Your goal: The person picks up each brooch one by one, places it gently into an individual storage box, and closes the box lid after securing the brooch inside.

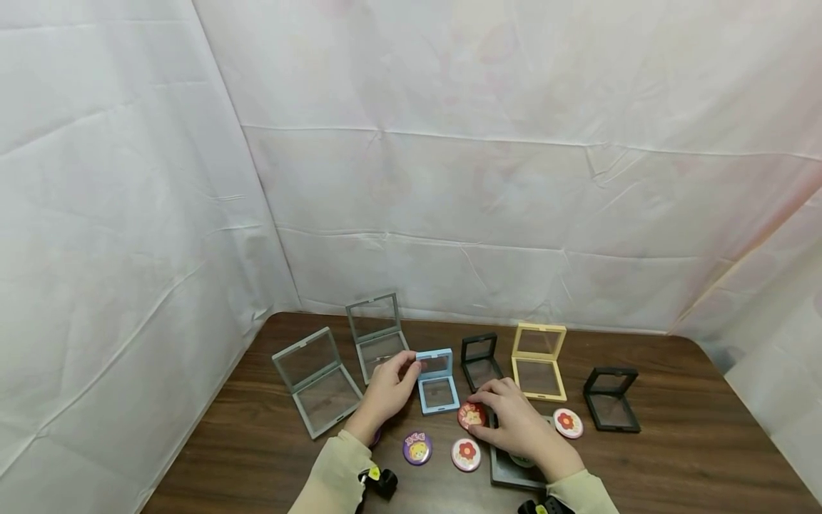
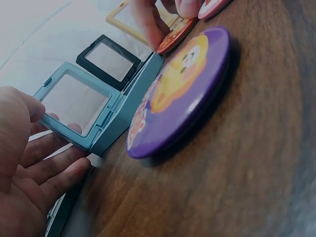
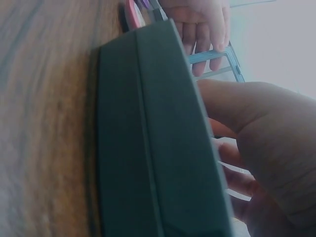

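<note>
My left hand pinches the upper left edge of the lid of a small light-blue display frame, thumb in front and fingers behind. The frame stands opened on the table, with clear film in both halves. To its right, my right hand grips a round red badge between thumb and fingers, low over the wood. A purple badge with a yellow cartoon face lies in front of the blue frame. Under my right hand is a closed dark grey frame, partly covered by the hand.
Two grey frames stand opened at the left. Behind are a small black frame and a yellow frame; another black frame is at the right. White badges with red flowers lie nearby. White cloth hangs behind the table.
</note>
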Motion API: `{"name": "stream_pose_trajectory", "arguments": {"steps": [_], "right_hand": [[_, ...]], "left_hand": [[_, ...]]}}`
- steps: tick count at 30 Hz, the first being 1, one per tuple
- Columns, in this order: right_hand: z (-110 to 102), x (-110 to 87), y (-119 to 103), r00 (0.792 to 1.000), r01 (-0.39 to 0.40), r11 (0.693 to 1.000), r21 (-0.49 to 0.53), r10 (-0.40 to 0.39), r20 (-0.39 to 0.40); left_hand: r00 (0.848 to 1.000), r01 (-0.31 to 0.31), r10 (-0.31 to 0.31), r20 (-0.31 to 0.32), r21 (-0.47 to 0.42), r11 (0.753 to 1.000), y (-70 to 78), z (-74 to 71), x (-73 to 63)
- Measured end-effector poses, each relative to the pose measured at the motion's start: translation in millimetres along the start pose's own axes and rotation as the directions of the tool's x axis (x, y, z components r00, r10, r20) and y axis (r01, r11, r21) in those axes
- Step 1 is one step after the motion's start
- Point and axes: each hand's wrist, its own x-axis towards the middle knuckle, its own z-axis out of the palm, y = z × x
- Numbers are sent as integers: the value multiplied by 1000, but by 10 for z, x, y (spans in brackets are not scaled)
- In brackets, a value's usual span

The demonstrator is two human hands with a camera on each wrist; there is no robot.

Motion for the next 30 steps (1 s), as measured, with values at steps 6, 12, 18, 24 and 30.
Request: {"name": "stream_pose_trajectory", "arguments": {"steps": [6,12,18,24,30], "right_hand": [[5,3,-10,1000,15,1000,5,-15,-19],[16,16,-12,1000,-18,999,44,19,-23],[12,14,-12,999,-30,997,65,31,-20],[0,11,-23,999,-14,997,77,16,-28],[1,24,-27,999,-10,996,94,14,-51]], "left_hand": [[1000,11,-11,2,-34,999,1,-21,4],[1000,-9,9,-10,-26,1000,-9,-18,2],[1000,3,-3,-7,-26,1000,-9,-9,18],[1000,-3,3,-6,-19,1000,-9,-14,19],[1000,11,-11,-3,-30,999,-19,-16,15]]}}
